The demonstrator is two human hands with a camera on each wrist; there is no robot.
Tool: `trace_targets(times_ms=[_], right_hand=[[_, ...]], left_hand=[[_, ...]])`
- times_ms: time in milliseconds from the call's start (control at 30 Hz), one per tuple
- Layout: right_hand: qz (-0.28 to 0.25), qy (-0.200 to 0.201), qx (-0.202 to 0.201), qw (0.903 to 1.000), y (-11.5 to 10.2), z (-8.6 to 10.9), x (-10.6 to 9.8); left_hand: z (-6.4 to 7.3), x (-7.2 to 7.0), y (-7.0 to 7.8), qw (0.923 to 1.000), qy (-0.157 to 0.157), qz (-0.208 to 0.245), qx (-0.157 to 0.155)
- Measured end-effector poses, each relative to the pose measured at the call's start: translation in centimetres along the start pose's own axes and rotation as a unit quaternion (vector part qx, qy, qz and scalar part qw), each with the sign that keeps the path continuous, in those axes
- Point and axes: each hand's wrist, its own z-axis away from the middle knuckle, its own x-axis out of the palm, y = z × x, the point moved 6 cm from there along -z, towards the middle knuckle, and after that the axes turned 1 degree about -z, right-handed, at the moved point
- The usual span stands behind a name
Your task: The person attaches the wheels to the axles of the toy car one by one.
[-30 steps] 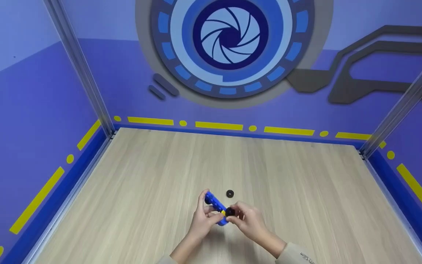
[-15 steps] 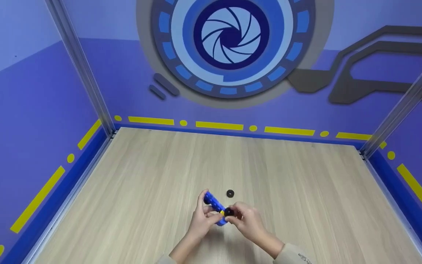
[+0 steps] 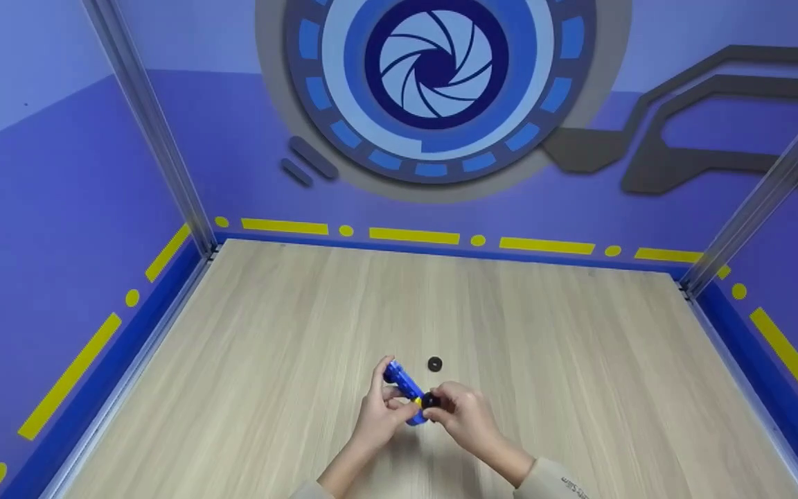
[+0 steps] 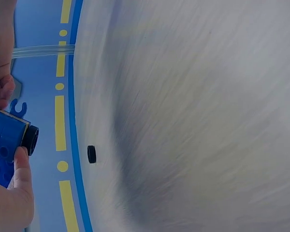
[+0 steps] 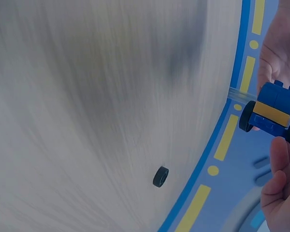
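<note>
Tilted in my left hand (image 3: pixel 377 419) is a blue toy vehicle base (image 3: pixel 407 382) made of building blocks, with studs and a yellow strip (image 5: pixel 272 114). A small blue hook (image 4: pixel 18 109) sticks out of it in the left wrist view. My right hand (image 3: pixel 472 419) pinches a black toy wheel (image 3: pixel 430 400) against the base's near end, beside the yellow part; whether it is fully seated cannot be made out. Another black wheel (image 5: pixel 247 116) sits on the base in the right wrist view. Fingers partly cover the base.
One loose black wheel (image 3: pixel 435 364) lies on the wood-grain table (image 3: pixel 288 333) just beyond the hands. Blue-purple walls (image 3: pixel 233 152) with yellow markings and metal corner posts (image 3: pixel 153 132) enclose the table at the back and sides.
The wheel in my right hand has shifted slightly left, closer against the blue base. My left hand keeps its hold, and the loose wheel stays on the table.
</note>
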Motion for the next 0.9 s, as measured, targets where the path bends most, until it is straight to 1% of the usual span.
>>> trace_targets(times_ms=[133,200,367,433,600,733,900], right_hand=[[0.007,0.004,0.009,0.9999,0.0,-0.1,0.1],[0.014,0.01,0.013,0.9998,0.0,0.0,0.2],[0.016,0.02,0.035,0.9991,0.1,0.2,0.4],[0.005,0.018,0.051,0.9985,0.3,0.3,0.5],[-0.045,0.003,0.094,0.9946,1.0,0.3,0.8],[-0.088,-0.006,0.122,0.9887,1.4,0.2,1.0],[-0.129,-0.021,0.163,0.9779,1.8,0.1,1.3]], left_hand=[[0.0,0.0,0.1,1.0,0.002,-0.001,-0.005],[0.1,-0.1,0.4,1.0,0.004,0.0,-0.007],[0.9,-0.2,2.7,0.9999,0.007,-0.015,-0.004],[1.1,-0.2,3.3,0.9998,0.008,-0.018,-0.004],[1.1,-0.3,3.1,0.9999,0.009,-0.005,-0.008],[1.1,-0.3,3.1,0.9998,0.009,0.012,-0.011],[1.0,-0.3,2.9,0.9998,0.01,0.012,-0.011]])
